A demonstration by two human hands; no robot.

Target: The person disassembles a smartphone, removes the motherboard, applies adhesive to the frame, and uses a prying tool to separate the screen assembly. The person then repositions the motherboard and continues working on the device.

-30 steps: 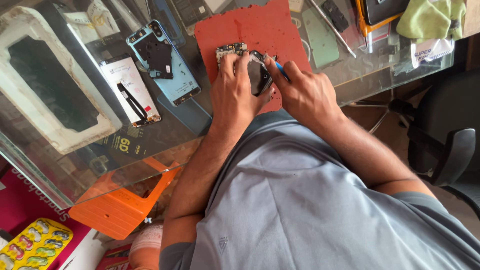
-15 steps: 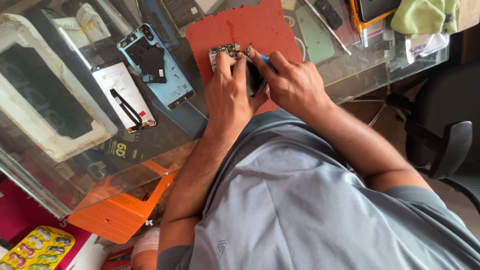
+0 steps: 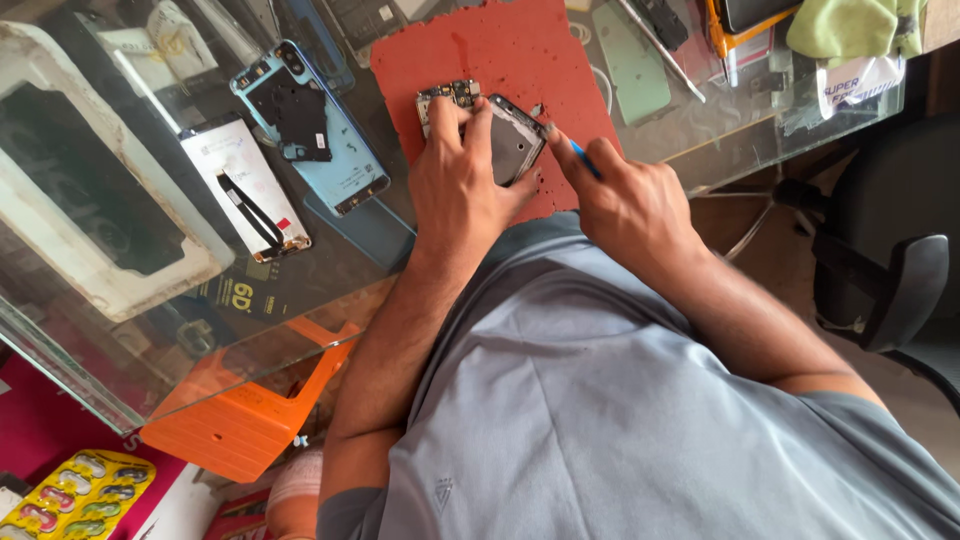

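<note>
We press our left hand [image 3: 462, 185] down on an opened phone [image 3: 505, 140] that lies on the red mat [image 3: 500, 50] — fingers spread only a little and bent over the top of it, the fingertips [image 3: 447, 112] reaching the bare circuit board at its far end. The hand pins the phone rather than wraps it; the palm rests on the near part of the mat.

Our right hand [image 3: 625, 200] is closed around a thin blue tool [image 3: 583, 158], pinched between thumb and forefinger like a pen. Its tip points toward the right edge of the phone, just beside the dark frame (whether it actually touches we cannot tell, since the tip is small and partly hidden by the fingers).

The phone sits near the middle of the mat, tilted, its dark inner side facing up. The mat lies on a glass table [image 3: 300, 300], near the table's front edge.

To the left of the mat lies a light blue phone shell [image 3: 345, 165] with a black part on it, and further left a white screen panel [image 3: 235, 175] with a black ribbon cable across it. Beyond that stands a large white tray [image 3: 60, 260] with a dark centre. To the right of the mat lies a pale green phone back [image 3: 635, 65] — well apart from both hands.
</note>
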